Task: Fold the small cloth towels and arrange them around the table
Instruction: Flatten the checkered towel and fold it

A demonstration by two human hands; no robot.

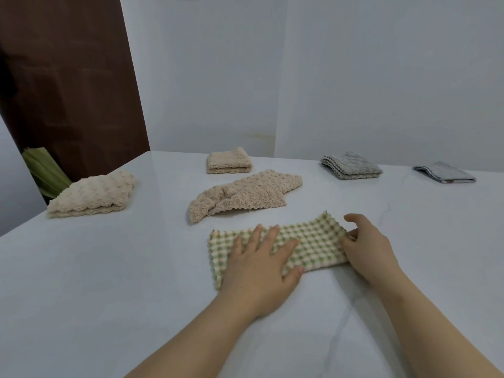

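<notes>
- Beneath the fingers, the counter [109, 282] carries every towel.
- Just beyond the fingers, a loose beige towel [245, 195] lies rumpled, likely waiting its turn.
- Directly under the fingers, the checked towel [313, 241] lies as a long doubled strip, seemingly mid-fold.
- Far from the fingers, four finished pieces sit well apart, apparently already arranged: a folded beige towel [92, 196] to the left, a small beige towel [229, 160] ahead, a grey towel [351, 166] and a pale grey towel [444, 173] to the right.
- The left hand [259, 266] lies flat, fingers [272, 237] spread, pinning the strip so it cannot slide.
- The right hand [368, 249] pinches the strip's right end with curled fingers, probably ready to bring it over.
</notes>
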